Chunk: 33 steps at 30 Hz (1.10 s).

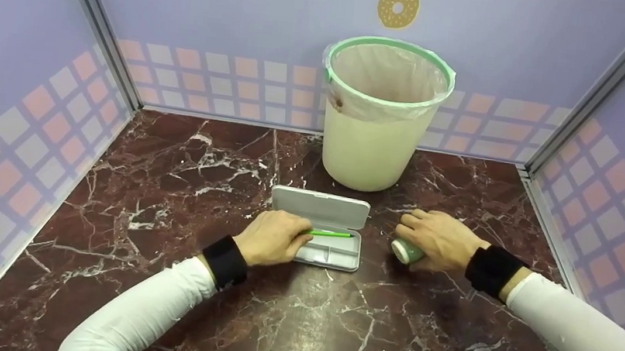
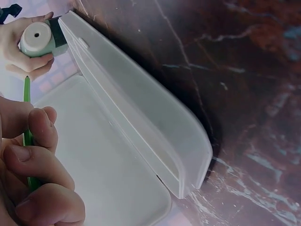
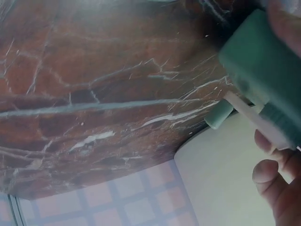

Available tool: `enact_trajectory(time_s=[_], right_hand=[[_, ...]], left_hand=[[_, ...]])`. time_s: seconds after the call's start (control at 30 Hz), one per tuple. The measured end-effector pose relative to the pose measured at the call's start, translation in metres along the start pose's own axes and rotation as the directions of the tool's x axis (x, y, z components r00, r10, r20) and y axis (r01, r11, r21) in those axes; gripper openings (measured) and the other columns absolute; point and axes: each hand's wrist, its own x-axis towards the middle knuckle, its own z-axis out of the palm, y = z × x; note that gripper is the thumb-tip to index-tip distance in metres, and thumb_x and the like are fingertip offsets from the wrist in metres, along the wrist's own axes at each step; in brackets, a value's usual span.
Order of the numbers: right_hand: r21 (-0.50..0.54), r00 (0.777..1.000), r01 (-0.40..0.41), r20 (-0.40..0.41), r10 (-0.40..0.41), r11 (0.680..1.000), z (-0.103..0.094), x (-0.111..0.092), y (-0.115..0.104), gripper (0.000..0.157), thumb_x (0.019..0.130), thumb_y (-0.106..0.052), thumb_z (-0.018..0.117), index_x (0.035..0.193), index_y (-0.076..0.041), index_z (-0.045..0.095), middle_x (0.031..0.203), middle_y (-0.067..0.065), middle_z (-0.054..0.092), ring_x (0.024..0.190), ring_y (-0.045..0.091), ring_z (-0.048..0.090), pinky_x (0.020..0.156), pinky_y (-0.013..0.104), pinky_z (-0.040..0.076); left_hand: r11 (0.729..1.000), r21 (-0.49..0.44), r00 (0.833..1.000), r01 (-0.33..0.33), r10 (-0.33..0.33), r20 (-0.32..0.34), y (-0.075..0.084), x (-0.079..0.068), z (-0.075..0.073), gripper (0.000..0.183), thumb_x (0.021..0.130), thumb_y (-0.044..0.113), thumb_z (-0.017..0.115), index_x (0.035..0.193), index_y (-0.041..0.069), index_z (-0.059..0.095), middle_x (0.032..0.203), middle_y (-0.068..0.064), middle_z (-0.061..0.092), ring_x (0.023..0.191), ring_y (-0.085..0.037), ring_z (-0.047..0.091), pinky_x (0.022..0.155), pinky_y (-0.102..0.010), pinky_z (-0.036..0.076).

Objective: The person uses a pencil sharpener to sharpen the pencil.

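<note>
Left hand (image 1: 271, 238) pinching green stick (image 1: 329, 234) over open case (image 1: 333, 254). Right hand (image 1: 440, 240), at three o'clock, wrapped around small bottle (image 1: 405, 251). Best to lower stick flat into tray, keeping bottle steady.

Left hand (image 2: 33, 174) pinches green stick (image 2: 27, 101), likely over open case (image 2: 141, 141).

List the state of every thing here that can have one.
case: open, lid up
bin: upright, lined with a bag
green stick: pinched by left hand, over the case
green-and-white bottle: on its side, held by right hand
</note>
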Motion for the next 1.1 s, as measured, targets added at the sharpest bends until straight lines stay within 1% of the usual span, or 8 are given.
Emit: enact_trajectory(time_s=[0.1, 0.2, 0.37, 0.47, 0.6, 0.73, 0.97, 1.1], right_hand=[[0.072, 0.998, -0.061, 0.014, 0.060, 0.996, 0.000, 0.000, -0.001, 0.071, 0.068, -0.059, 0.101, 0.108, -0.012, 0.065, 0.105, 0.004, 0.068, 0.096, 0.024, 0.066, 0.083, 0.043, 0.065], [0.167, 0.988, -0.152, 0.045, 0.146, 0.974, -0.002, 0.000, -0.003, 0.068, 0.069, -0.059, 0.100, 0.103, -0.013, 0.063, 0.099, 0.001, 0.066, 0.086, 0.018, 0.064, 0.077, 0.042, 0.064], [0.312, 0.948, -0.318, 0.114, 0.297, 0.895, -0.004, 0.002, -0.011, 0.064, 0.069, -0.053, 0.102, 0.102, -0.015, 0.063, 0.096, -0.003, 0.068, 0.075, 0.013, 0.064, 0.070, 0.038, 0.061], [0.371, 0.920, -0.391, 0.118, 0.375, 0.842, -0.006, 0.006, -0.017, 0.061, 0.066, -0.049, 0.104, 0.098, -0.016, 0.063, 0.090, -0.004, 0.071, 0.073, 0.013, 0.064, 0.066, 0.035, 0.059], [0.436, 0.891, -0.434, 0.076, 0.448, 0.789, -0.006, 0.012, -0.023, 0.057, 0.066, -0.042, 0.105, 0.097, -0.014, 0.067, 0.083, -0.002, 0.074, 0.069, 0.013, 0.066, 0.064, 0.036, 0.059], [0.467, 0.869, -0.461, 0.063, 0.491, 0.755, -0.004, 0.014, -0.027, 0.054, 0.066, -0.037, 0.105, 0.100, -0.012, 0.071, 0.082, -0.001, 0.076, 0.068, 0.012, 0.067, 0.064, 0.037, 0.059], [0.449, 0.845, -0.507, 0.090, 0.527, 0.736, 0.003, 0.014, -0.029, 0.053, 0.064, -0.039, 0.105, 0.094, -0.013, 0.069, 0.081, 0.000, 0.075, 0.069, 0.017, 0.068, 0.065, 0.041, 0.060], [0.455, 0.845, -0.507, 0.097, 0.526, 0.732, 0.011, 0.014, -0.033, 0.054, 0.066, -0.039, 0.104, 0.095, -0.013, 0.067, 0.082, 0.001, 0.075, 0.070, 0.018, 0.068, 0.065, 0.041, 0.060]], left_hand=[[1.000, 0.002, 1.000, -0.006, 0.006, 0.002, 0.002, 0.002, 0.000, 0.020, 0.109, 0.025, 0.068, 0.091, 0.015, 0.069, 0.078, 0.000, 0.074, 0.066, -0.021, 0.070, 0.062, -0.045, 0.061], [1.000, -0.005, 1.000, -0.005, 0.005, 0.001, 0.003, 0.003, 0.001, 0.021, 0.108, 0.024, 0.069, 0.089, 0.015, 0.068, 0.076, 0.000, 0.073, 0.065, -0.022, 0.069, 0.062, -0.046, 0.061], [1.000, -0.007, 1.000, 0.000, 0.000, 0.016, 0.004, 0.005, 0.005, 0.022, 0.108, 0.025, 0.069, 0.089, 0.015, 0.068, 0.076, 0.000, 0.073, 0.065, -0.021, 0.070, 0.062, -0.045, 0.061], [1.000, -0.020, 1.000, 0.002, -0.001, 0.028, 0.006, 0.007, 0.007, 0.022, 0.109, 0.025, 0.068, 0.089, 0.015, 0.068, 0.077, -0.001, 0.074, 0.066, -0.021, 0.070, 0.063, -0.044, 0.062], [0.998, -0.057, 0.999, 0.014, -0.011, 0.042, 0.009, 0.012, 0.009, 0.020, 0.109, 0.024, 0.068, 0.092, 0.014, 0.069, 0.082, -0.003, 0.079, 0.070, -0.022, 0.074, 0.068, -0.044, 0.064], [0.998, -0.065, 0.998, 0.018, -0.014, 0.063, 0.012, 0.017, 0.011, 0.019, 0.109, 0.025, 0.068, 0.095, 0.013, 0.072, 0.085, -0.004, 0.080, 0.072, -0.024, 0.076, 0.068, -0.045, 0.064], [0.999, -0.045, 0.997, 0.022, -0.019, 0.073, 0.012, 0.028, 0.013, 0.020, 0.108, 0.025, 0.070, 0.092, 0.014, 0.073, 0.078, -0.003, 0.076, 0.068, -0.023, 0.072, 0.065, -0.047, 0.063], [0.999, -0.046, 0.995, 0.023, -0.018, 0.093, 0.011, 0.032, 0.016, 0.021, 0.108, 0.026, 0.070, 0.092, 0.013, 0.072, 0.078, -0.003, 0.075, 0.071, -0.024, 0.073, 0.068, -0.049, 0.064]])
